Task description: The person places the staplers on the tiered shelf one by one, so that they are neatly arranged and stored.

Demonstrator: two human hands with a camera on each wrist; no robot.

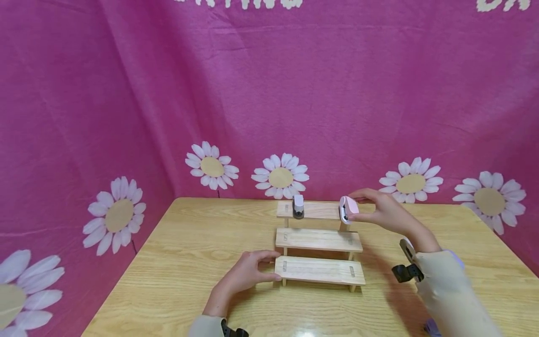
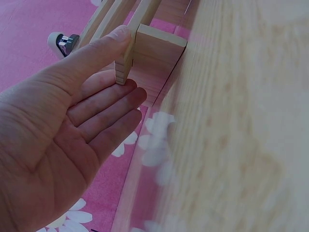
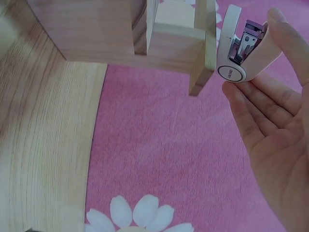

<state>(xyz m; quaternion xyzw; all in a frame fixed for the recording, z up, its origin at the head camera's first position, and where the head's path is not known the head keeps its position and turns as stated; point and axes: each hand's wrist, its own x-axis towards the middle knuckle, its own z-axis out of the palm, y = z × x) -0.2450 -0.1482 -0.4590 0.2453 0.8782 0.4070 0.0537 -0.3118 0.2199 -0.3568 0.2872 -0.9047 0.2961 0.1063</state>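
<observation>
A wooden three-tier stand [image 1: 318,239] rises on the table. My right hand [image 1: 381,213] pinches a small pink and white stapler [image 1: 351,209] at the right end of the top tier. In the right wrist view the stapler [image 3: 246,50] stands against the board's end, thumb on one side and fingertips below. My left hand [image 1: 248,272] is at the left end of the lowest tier. In the left wrist view, its thumb and fingers pinch that board's end [image 2: 124,65]. A grey and white mini stapler [image 1: 298,207] sits on the top tier's left part.
The stand is on a light wood-grain table [image 1: 202,234]. Behind the table hangs a pink cloth [image 1: 320,103] printed with white daisies. A purple object [image 1: 431,327] shows partly at the bottom right, beside the right sleeve [image 1: 450,290].
</observation>
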